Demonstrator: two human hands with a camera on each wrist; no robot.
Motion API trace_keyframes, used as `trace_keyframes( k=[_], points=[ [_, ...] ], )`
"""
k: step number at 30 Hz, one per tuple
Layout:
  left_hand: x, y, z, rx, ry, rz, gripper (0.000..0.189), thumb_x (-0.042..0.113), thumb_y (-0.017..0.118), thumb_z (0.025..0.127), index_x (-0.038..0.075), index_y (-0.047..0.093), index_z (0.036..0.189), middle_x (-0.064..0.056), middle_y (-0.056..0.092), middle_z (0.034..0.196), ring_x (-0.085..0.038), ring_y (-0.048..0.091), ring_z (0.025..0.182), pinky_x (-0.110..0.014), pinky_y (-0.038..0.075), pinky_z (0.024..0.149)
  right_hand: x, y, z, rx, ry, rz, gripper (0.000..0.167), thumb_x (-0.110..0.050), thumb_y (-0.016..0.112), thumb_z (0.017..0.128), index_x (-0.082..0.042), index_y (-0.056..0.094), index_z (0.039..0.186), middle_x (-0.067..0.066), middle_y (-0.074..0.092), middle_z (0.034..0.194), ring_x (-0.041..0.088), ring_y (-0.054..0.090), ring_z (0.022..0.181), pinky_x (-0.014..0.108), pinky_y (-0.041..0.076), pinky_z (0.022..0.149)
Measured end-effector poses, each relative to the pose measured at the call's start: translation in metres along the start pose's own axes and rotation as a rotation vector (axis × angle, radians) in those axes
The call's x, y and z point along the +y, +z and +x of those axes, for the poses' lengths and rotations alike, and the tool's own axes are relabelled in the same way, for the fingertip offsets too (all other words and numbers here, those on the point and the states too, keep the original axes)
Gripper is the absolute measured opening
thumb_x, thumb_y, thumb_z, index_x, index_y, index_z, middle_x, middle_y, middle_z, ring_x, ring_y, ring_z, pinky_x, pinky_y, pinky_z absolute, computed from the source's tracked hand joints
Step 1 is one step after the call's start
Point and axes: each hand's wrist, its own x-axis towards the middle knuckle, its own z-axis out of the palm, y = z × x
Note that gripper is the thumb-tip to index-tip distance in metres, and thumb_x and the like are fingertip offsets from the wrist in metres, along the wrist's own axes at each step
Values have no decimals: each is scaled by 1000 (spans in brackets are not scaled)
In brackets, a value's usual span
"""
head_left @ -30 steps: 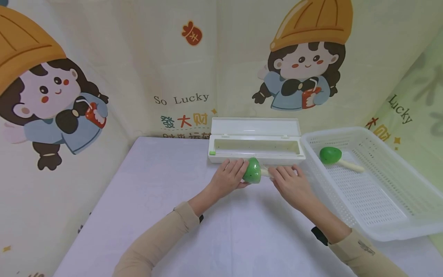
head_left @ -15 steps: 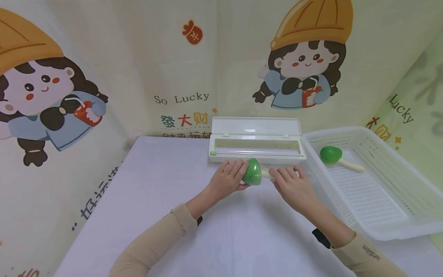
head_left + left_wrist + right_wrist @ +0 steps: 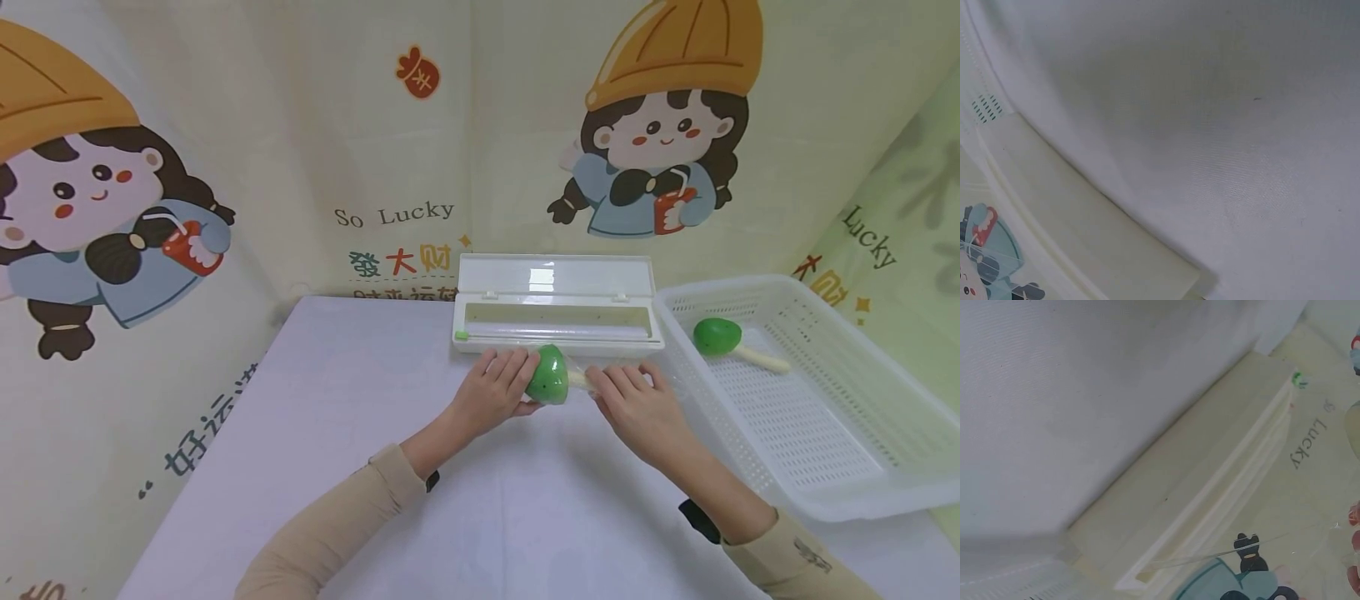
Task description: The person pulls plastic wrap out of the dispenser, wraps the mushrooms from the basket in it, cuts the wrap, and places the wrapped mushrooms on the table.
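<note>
A maraca with a green dotted head (image 3: 548,377) and a cream handle (image 3: 577,379) lies sideways between the two hands in the head view. Clear plastic film (image 3: 592,367) wraps it and shines over the head and handle. My left hand (image 3: 489,390) grips the head from the left, its fingers curled over the top. My right hand (image 3: 636,407) pinches the film at the handle's end. Just behind stands a white cling film dispenser (image 3: 558,342) with its lid (image 3: 495,273) raised. In the right wrist view a film edge (image 3: 1235,551) stretches away from the dispenser (image 3: 1179,456).
At the right stands a white perforated basket (image 3: 832,500) holding a second green maraca (image 3: 717,336). A pale cloth covers the table (image 3: 450,517), and a printed curtain (image 3: 517,167) hangs behind it. The left wrist view shows mostly tablecloth (image 3: 1210,125) and the dispenser (image 3: 1085,212).
Both hands have kept their hold, and the right hand has shifted slightly right and down. The film around the handle shows more clearly. A shiny strip now shows inside the dispenser.
</note>
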Motion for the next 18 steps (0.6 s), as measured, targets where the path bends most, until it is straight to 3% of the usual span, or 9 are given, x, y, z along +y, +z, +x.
trace_keyframes(
  k=[5,18],
  points=[
    [-1,-3,1,-5,2,-11,78,64,55,73,3,41,119,-6,52,107,-16,49,92,-29,41,77,0,-2,-1,-25,5,-21,42,-27,17,101,-4,51,108,9,51,87,27,47,76,42,36,74],
    [-1,-11,5,-2,13,-9,77,64,54,74,3,42,118,-7,53,107,-17,50,92,-30,41,79,-3,-11,0,3,2,32,42,-26,18,101,-2,52,108,12,54,88,28,48,75,46,37,73]
  ],
)
